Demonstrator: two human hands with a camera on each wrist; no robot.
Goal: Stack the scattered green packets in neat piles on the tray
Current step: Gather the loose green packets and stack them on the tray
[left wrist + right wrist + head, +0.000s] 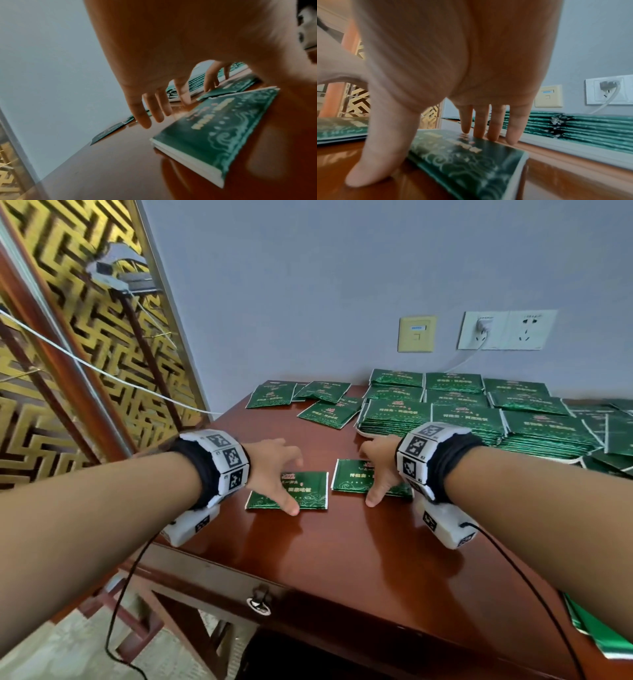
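On the desk [342,542], near edge: two small packet bundles, one under each grip. Left hand [274,470] spread above left bundle [308,494], holding nothing; right hand [380,467] spans right bundle [352,477], thumb and fingertips at opposite edges. I square edges before lifting to tray piles [462,419]

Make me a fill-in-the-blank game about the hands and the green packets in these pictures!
1. Each hand reaches down over its own small pile of green ____ on the table.
2. The left hand and the right hand are over piles that lie side by ____ on the brown table.
3. Behind the hands, the tray holds many tall ____ of packets.
4. On the wall, a white plug sits in a ____.

Missing words: packets; side; piles; socket
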